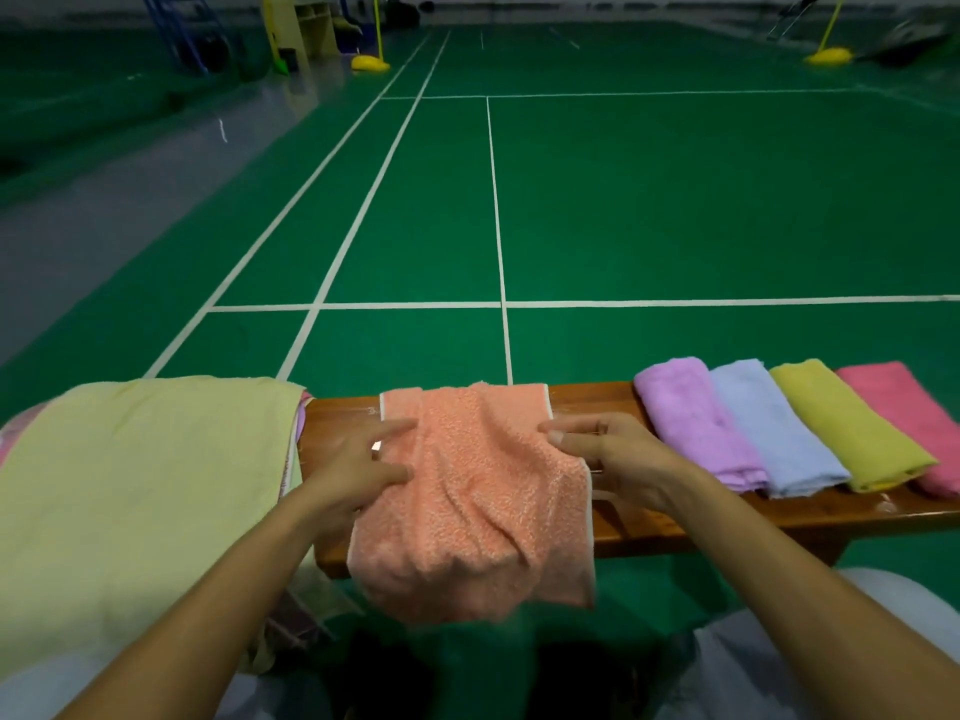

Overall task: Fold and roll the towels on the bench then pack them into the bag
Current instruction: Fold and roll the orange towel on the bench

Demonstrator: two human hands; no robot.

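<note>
An orange towel point(478, 491) lies rumpled across the wooden bench point(649, 527), its near end hanging over the front edge. My left hand point(363, 465) rests on the towel's left edge with fingers spread and fairly straight. My right hand point(608, 454) touches the towel's right edge, thumb on the cloth, fingers extended over the bench. Rolled towels lie side by side on the bench's right part: purple point(696, 418), light blue point(774, 428), yellow-green point(847, 423) and pink point(904, 418). No bag is in view.
A stack of flat towels with a pale yellow one point(135, 491) on top covers the bench's left end. Beyond the bench spreads a green court floor point(675, 200) with white lines. My knees point(810, 662) sit below the bench's front edge.
</note>
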